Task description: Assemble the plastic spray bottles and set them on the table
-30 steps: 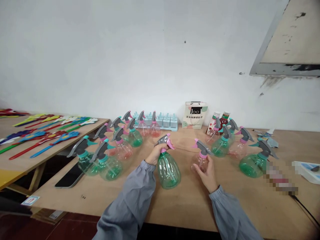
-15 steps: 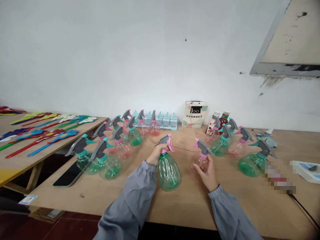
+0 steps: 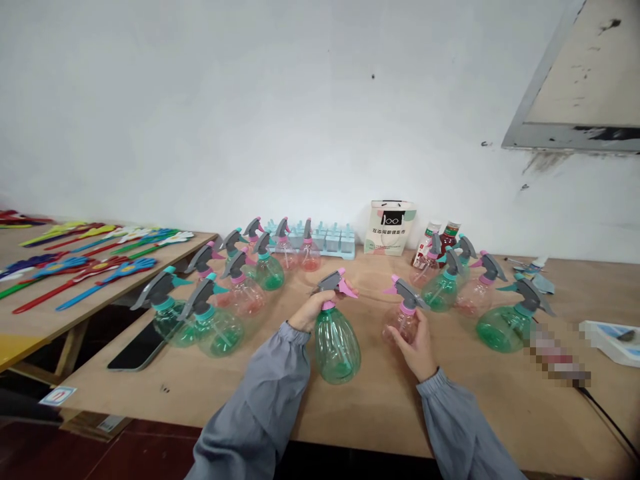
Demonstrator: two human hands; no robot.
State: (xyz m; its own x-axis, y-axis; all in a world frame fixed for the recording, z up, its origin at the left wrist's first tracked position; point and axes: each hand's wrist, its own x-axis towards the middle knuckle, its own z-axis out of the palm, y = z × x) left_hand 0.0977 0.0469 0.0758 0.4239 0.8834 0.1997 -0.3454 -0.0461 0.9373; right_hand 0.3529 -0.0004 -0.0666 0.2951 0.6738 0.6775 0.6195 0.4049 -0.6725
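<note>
My left hand (image 3: 316, 311) is closed round the neck of a green spray bottle (image 3: 338, 348), which has a grey head with a pink nozzle and trigger. Its fingers are mostly behind the head. My right hand (image 3: 418, 341) grips the body of a pink spray bottle (image 3: 399, 325) with a grey and pink head; thumb and fingers wrap its sides. More spray bottles (image 3: 220, 332) in clear green and pink stand in a group to the left. Another group of spray bottles (image 3: 440, 293) stands to the right, and a green one (image 3: 505, 328) is nearest my right hand's outer side.
A phone (image 3: 136, 349) lies at the left. Against the wall are a light-blue popsicle mould (image 3: 340, 241), a paper bag (image 3: 389, 230) and two labelled bottles (image 3: 449, 240). A white tray (image 3: 613, 343) and cable (image 3: 607, 417) are at right. Colourful hand-shaped sticks (image 3: 105, 270) cover the left table.
My left hand has turned the green spray bottle slightly, so its pink trigger now points more to the right. My right hand and the pink bottle have stayed in place.
</note>
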